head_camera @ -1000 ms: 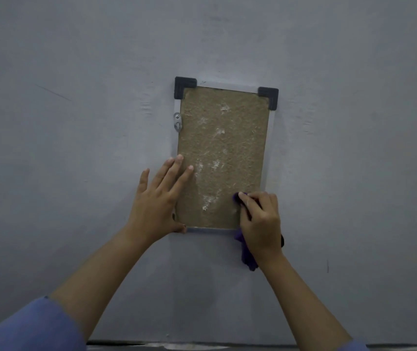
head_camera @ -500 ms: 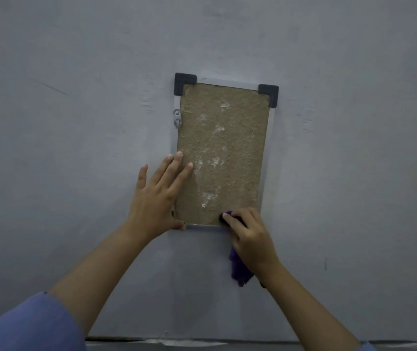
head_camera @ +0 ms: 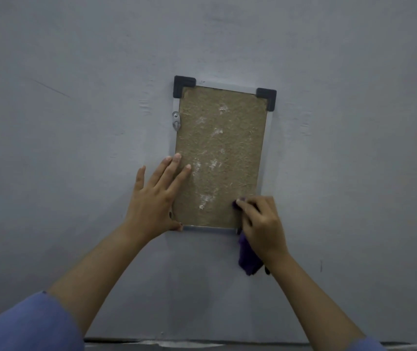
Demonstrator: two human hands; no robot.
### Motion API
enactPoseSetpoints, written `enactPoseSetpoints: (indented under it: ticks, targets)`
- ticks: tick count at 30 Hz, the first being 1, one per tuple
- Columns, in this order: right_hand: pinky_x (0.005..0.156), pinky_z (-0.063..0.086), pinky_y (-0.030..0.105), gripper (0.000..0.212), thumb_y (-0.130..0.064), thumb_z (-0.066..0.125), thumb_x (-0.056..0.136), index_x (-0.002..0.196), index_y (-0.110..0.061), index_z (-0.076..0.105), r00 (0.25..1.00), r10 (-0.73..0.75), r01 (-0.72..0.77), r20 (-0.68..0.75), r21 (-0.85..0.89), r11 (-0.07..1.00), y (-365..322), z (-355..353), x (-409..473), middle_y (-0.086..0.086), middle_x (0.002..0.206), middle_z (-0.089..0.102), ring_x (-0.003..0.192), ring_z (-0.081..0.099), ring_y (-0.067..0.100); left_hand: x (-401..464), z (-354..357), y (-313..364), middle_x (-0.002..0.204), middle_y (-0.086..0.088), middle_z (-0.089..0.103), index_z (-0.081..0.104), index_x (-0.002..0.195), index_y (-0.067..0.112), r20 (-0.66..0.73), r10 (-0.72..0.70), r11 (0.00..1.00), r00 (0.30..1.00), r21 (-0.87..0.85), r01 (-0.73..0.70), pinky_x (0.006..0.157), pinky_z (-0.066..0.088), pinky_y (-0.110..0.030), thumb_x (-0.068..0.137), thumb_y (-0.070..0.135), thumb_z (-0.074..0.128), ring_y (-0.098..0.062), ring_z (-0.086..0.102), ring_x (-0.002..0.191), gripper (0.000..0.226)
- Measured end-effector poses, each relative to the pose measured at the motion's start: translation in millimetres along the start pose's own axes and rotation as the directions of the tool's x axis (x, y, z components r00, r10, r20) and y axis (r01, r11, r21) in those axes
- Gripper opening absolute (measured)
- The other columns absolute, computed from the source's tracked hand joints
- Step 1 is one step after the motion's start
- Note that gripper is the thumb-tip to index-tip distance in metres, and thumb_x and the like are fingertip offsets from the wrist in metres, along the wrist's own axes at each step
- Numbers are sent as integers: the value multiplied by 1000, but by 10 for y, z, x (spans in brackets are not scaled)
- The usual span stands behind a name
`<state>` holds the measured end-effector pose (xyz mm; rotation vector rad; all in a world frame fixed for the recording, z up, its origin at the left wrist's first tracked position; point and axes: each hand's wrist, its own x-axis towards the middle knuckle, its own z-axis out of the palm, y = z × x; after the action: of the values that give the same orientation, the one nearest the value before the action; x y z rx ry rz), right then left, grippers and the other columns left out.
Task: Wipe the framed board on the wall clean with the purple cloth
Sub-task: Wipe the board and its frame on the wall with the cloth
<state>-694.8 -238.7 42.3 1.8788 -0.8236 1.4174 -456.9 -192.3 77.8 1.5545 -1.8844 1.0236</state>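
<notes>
A brown fibre board [head_camera: 230,138] in a thin metal frame with black corner caps hangs on the grey wall. White smudges run down its middle. My left hand [head_camera: 155,198] lies flat with fingers spread on the board's lower left edge, thumb under the bottom frame. My right hand [head_camera: 260,224] presses the purple cloth [head_camera: 248,257] against the board's lower right corner. Most of the cloth hangs below my palm; a small bit shows at my fingertips.
A small metal hanger [head_camera: 176,120] is screwed to the frame's left side. The grey wall [head_camera: 75,122] spreads all around the board. A dark ledge or floor line [head_camera: 202,344] runs along the bottom of the view.
My right hand with the cloth slid left along the bottom edge, then back right and up to the lower right corner. The left hand has stayed in place.
</notes>
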Motion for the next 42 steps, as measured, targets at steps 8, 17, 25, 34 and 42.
enactPoseSetpoints:
  ticks: [8, 17, 25, 34, 42]
  targets:
    - [74, 48, 32, 18, 7, 58, 82, 95, 5, 70, 996, -85, 85, 7, 36, 996, -142, 141, -27, 15, 88, 64, 83, 52, 26, -1, 1, -2, 156, -7, 17, 23, 147, 20, -5, -1, 1000, 1000, 11, 1, 104, 20, -60, 28, 59, 84, -23, 18, 142, 139]
    - [71, 42, 26, 16, 9, 61, 81, 94, 6, 70, 988, 68, -67, -137, 16, 998, 12, 38, 260, 15, 82, 63, 78, 52, 28, 3, 5, -10, 156, -6, 18, 24, 146, 21, -9, 0, 1000, 1000, 8, 0, 104, 19, -61, 27, 58, 85, -22, 18, 142, 139]
    - [75, 47, 32, 25, 0, 46, 89, 97, 5, 69, 991, -122, 120, 51, 41, 992, -6, -19, -50, 15, 91, 63, 85, 50, 25, -5, -12, -16, 155, -7, 19, 25, 146, 20, -18, 5, 1000, 1000, 18, -5, 103, 19, -63, 27, 58, 85, -23, 19, 142, 138]
    - [72, 40, 24, 15, 9, 65, 78, 92, 3, 66, 982, 103, -105, -160, -4, 994, 4, -41, 629, 15, 84, 60, 80, 52, 29, 14, -39, -32, 155, -7, 20, 24, 146, 23, -49, 21, 999, 999, 40, -19, 102, 12, -67, 32, 56, 86, -21, 18, 141, 134]
    - [77, 40, 21, 26, 11, 68, 76, 100, 2, 69, 971, 153, -149, -183, 39, 988, -45, 69, 476, 14, 90, 61, 84, 51, 27, 252, -199, -160, 158, 1, -5, 4, 148, 31, 22, 26, 996, 999, 87, -28, 98, 4, -73, 35, 63, 82, -23, -6, 144, 141]
